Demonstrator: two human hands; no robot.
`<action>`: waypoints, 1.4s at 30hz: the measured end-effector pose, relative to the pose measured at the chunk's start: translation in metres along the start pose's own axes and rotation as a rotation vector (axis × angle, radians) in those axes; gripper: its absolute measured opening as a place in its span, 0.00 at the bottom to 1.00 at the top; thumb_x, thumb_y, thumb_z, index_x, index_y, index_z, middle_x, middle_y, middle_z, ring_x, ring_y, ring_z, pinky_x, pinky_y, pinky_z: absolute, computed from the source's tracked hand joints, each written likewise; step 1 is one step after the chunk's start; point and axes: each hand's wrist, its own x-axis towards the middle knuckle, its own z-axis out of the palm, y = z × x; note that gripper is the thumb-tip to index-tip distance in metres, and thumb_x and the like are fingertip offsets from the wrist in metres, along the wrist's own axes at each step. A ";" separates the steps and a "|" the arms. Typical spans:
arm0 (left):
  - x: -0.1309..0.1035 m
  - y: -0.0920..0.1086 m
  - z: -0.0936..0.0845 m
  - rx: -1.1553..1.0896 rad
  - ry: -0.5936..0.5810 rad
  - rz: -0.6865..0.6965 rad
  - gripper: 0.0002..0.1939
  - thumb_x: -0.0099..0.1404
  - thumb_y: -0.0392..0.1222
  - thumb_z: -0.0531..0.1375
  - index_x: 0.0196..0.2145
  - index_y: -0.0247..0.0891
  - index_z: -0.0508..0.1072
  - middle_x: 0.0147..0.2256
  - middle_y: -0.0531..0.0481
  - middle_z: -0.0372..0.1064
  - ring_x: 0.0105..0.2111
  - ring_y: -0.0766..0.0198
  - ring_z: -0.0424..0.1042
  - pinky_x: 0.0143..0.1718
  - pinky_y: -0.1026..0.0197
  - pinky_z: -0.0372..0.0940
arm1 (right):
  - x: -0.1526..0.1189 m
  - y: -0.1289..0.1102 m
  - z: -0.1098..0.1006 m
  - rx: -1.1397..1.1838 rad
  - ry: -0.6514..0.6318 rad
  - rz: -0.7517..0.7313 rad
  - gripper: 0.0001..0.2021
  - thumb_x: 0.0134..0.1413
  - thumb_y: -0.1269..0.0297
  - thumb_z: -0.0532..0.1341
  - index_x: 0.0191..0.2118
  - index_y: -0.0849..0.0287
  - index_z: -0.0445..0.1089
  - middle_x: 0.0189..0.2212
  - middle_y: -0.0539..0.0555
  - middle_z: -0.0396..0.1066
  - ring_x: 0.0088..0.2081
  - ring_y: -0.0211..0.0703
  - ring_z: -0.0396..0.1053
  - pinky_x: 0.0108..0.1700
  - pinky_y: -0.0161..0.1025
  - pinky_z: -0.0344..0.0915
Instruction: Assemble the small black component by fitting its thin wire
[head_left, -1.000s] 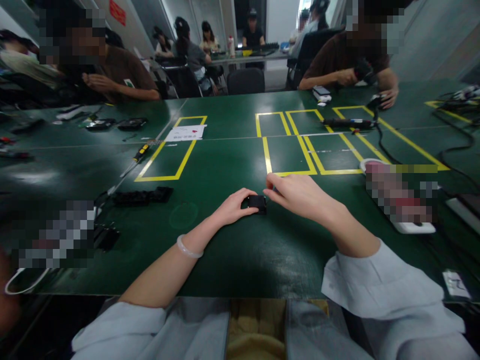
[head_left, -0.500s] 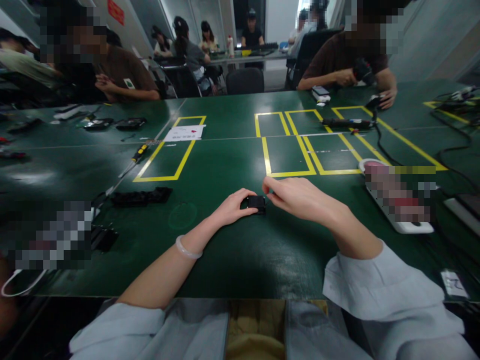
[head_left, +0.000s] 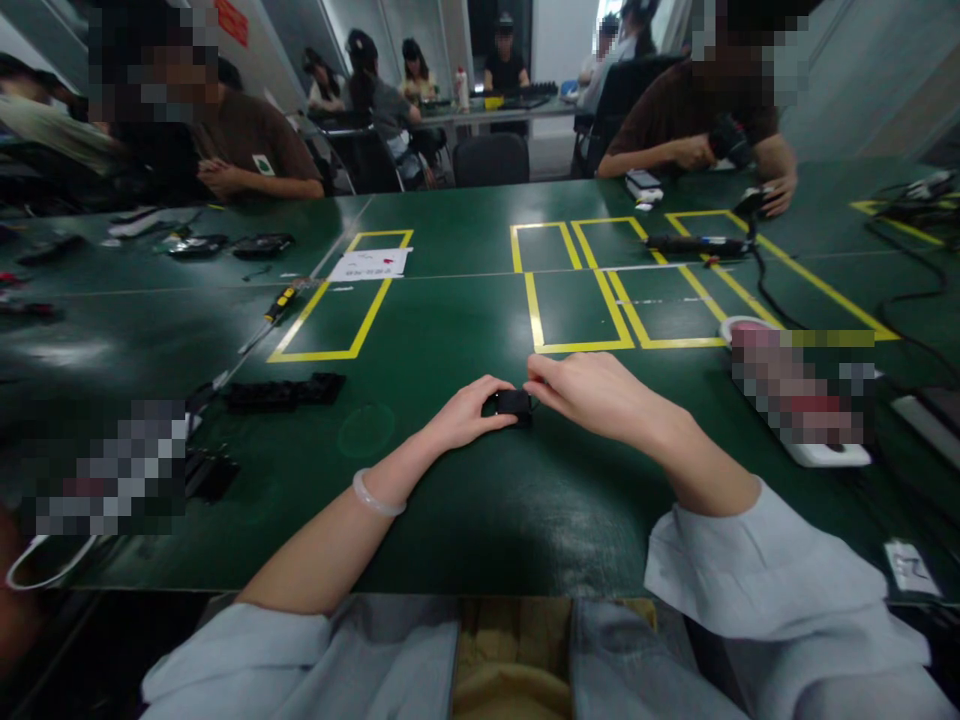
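A small black box-shaped part (head_left: 513,406) rests on the green table (head_left: 450,510) in front of me. My left hand (head_left: 474,412) grips it from the left, thumb along the near side and fingers on the far side. My right hand (head_left: 581,390) is at the part's right edge, its fingers curled and pinched together. Whatever those fingertips may hold is too small to make out. A pale bracelet (head_left: 377,495) circles my left wrist.
To the left lie a long black strip-shaped part (head_left: 285,392) and a yellow-black screwdriver (head_left: 281,303). Yellow tape outlines (head_left: 583,348) mark the table ahead. A white-edged device (head_left: 806,455), partly blurred out, lies at right. Another person (head_left: 697,135) across the table holds a dark tool.
My right hand's fingertips have shifted slightly left, closer to the black part. My left hand keeps its grip, and the view has shifted slightly.
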 end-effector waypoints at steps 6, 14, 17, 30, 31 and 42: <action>0.000 -0.002 0.000 -0.015 0.005 0.013 0.20 0.61 0.51 0.61 0.49 0.41 0.67 0.44 0.47 0.68 0.45 0.55 0.68 0.48 0.55 0.62 | 0.003 0.005 0.005 0.039 0.030 0.007 0.09 0.64 0.62 0.48 0.43 0.58 0.62 0.30 0.53 0.73 0.30 0.42 0.69 0.26 0.36 0.43; -0.001 -0.002 0.000 -0.009 0.017 0.035 0.20 0.62 0.51 0.61 0.49 0.41 0.67 0.44 0.49 0.68 0.44 0.58 0.69 0.46 0.57 0.63 | 0.003 0.004 0.005 0.045 0.046 0.005 0.08 0.63 0.62 0.49 0.41 0.57 0.62 0.30 0.53 0.73 0.31 0.42 0.69 0.26 0.35 0.44; 0.000 -0.002 0.000 -0.009 0.016 0.031 0.21 0.61 0.51 0.61 0.49 0.41 0.67 0.44 0.48 0.68 0.44 0.57 0.69 0.46 0.56 0.63 | 0.003 0.003 0.005 0.017 0.025 0.034 0.10 0.64 0.59 0.48 0.42 0.57 0.63 0.29 0.53 0.73 0.30 0.43 0.70 0.26 0.35 0.43; 0.000 -0.002 0.000 -0.004 0.003 0.031 0.21 0.62 0.53 0.60 0.48 0.40 0.68 0.44 0.48 0.67 0.44 0.56 0.68 0.47 0.56 0.62 | 0.000 0.000 0.002 0.120 0.060 -0.051 0.09 0.63 0.63 0.49 0.44 0.59 0.61 0.34 0.54 0.73 0.32 0.42 0.69 0.27 0.36 0.47; 0.000 -0.002 0.000 -0.001 0.002 0.030 0.20 0.62 0.53 0.60 0.48 0.40 0.68 0.43 0.48 0.67 0.44 0.57 0.68 0.47 0.56 0.62 | 0.000 -0.001 0.002 0.104 0.046 -0.040 0.10 0.64 0.60 0.48 0.43 0.59 0.61 0.32 0.54 0.73 0.31 0.42 0.69 0.27 0.36 0.46; 0.000 -0.001 -0.001 -0.004 0.001 0.024 0.20 0.62 0.52 0.60 0.49 0.41 0.67 0.44 0.48 0.67 0.45 0.56 0.68 0.47 0.56 0.62 | 0.004 0.000 0.007 0.007 0.038 0.017 0.10 0.64 0.62 0.47 0.44 0.59 0.62 0.27 0.53 0.73 0.26 0.42 0.68 0.25 0.36 0.42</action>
